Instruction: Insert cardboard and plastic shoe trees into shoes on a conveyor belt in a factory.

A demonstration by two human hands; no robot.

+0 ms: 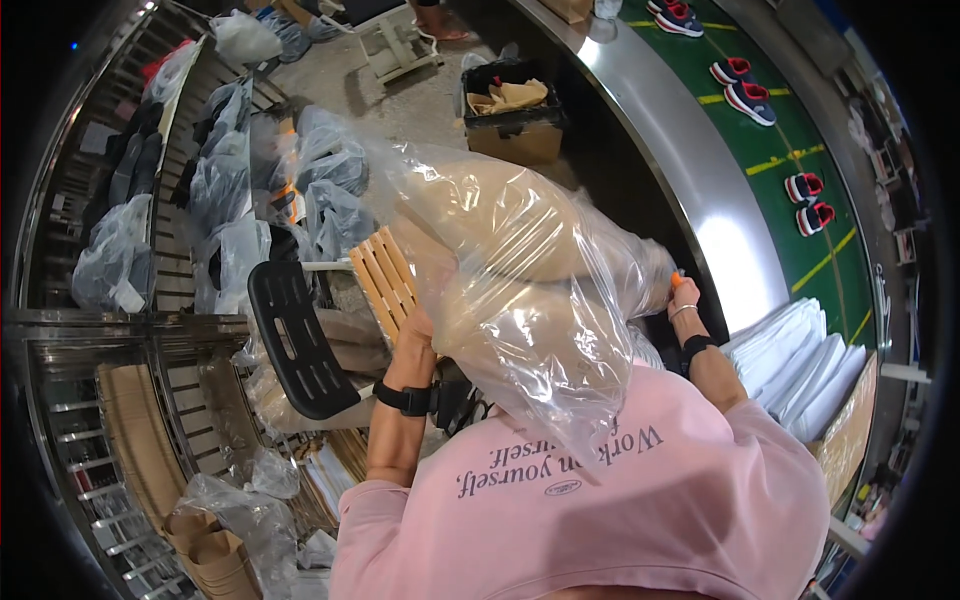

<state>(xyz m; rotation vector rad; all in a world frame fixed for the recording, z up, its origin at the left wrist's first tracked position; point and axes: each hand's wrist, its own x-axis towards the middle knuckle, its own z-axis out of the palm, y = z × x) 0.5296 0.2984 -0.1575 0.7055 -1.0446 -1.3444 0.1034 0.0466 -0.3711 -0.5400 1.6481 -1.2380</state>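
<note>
A big clear plastic bag (530,260), bulging with tan paper-like material, lies across my lap and up against my chest. At its left side my left hand (420,325) is closed at the edge of the bag; the fingers are partly covered by glossy film. My right hand (686,296) is closed around a small orange thing (677,278), at the bag's right end. Only the tip of that orange thing shows, so its kind is unclear. Beside my left hand is a slatted wooden seat (382,275) with a black plastic backrest (295,340).
A conveyor with a green belt (780,165) carries several pairs of shoes on the right. White sheets (800,365) are stacked beside it. Ahead stands a carton (515,140) lined with black plastic. Metal racks (160,330) with bagged goods and folded cardboard line the left.
</note>
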